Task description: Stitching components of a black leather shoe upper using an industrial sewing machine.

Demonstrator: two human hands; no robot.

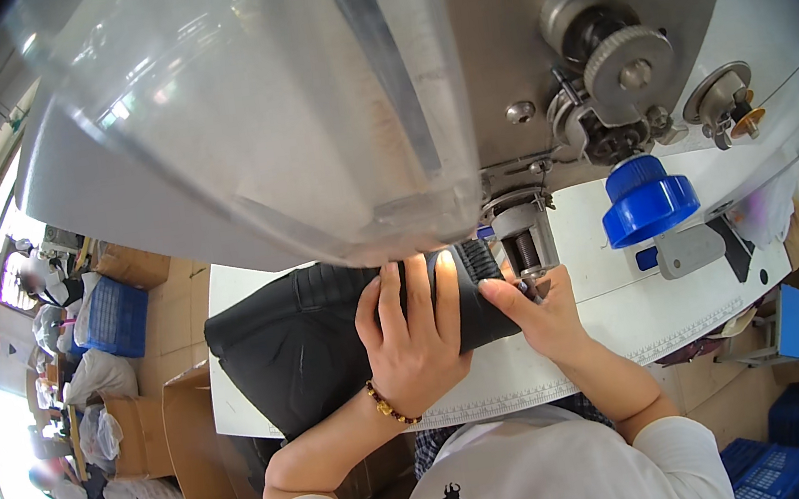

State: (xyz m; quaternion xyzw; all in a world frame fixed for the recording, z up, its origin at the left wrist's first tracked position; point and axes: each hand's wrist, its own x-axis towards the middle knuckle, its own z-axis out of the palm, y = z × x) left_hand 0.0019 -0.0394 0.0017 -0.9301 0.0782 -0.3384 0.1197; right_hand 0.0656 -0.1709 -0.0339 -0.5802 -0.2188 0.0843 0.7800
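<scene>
A black garment (282, 351), smooth and slightly shiny, lies across the white sewing table with a gathered, ribbed elastic band (478, 261) at its right end. My left hand (414, 343) rests flat on top of it, fingers stretched forward and a little apart. At the band's near right corner, my right hand (547, 316) pinches the garment, thumb on top; its other fingers are partly hidden. Just beyond both hands stands the sewing machine (505, 54), its light falling on my left fingertips. The clear plastic shield (301, 111) and machine head hide the needle area.
A blue knob (648, 200) juts from the machine at right, near a grey metal plate (691, 251) on the table. A ruler strip (501, 405) follows the table's near edge. Cardboard boxes (199, 448) stand at left, and blue crates (772, 471) at lower right.
</scene>
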